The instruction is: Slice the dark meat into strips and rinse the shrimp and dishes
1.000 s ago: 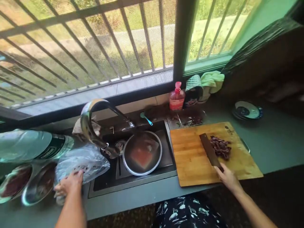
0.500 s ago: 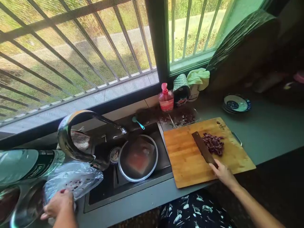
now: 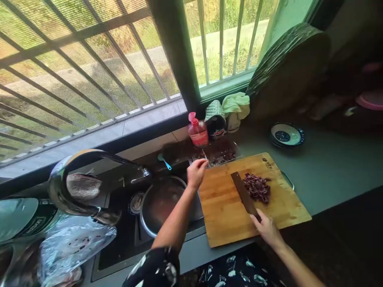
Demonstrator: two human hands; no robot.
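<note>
Writing on the cutting board (image 3: 227, 207) is unreadable; right hand (image 3: 267, 229) clasps cleaver (image 3: 244, 195), left hand (image 3: 196, 173) hangs loosely curled, holding nothing.

The pale rectangular wooden cutting board (image 3: 227, 207) looks matt, its grain running lengthwise. On it lies a dark, dull metal cleaver blade (image 3: 243, 194). The round steel pan (image 3: 155, 207) in the dark matt sink (image 3: 119, 243) shines softly, and the curved chrome tap (image 3: 64, 187) is mirror-glossy. A crinkled clear plastic bag (image 3: 72, 247) glistens at the surface's left edge. The grey-green surface (image 3: 329, 171) is smooth and matt. The pink plastic soap bottle (image 3: 198, 133) looks translucent; pale green cloths (image 3: 236, 104) look soft.
</note>
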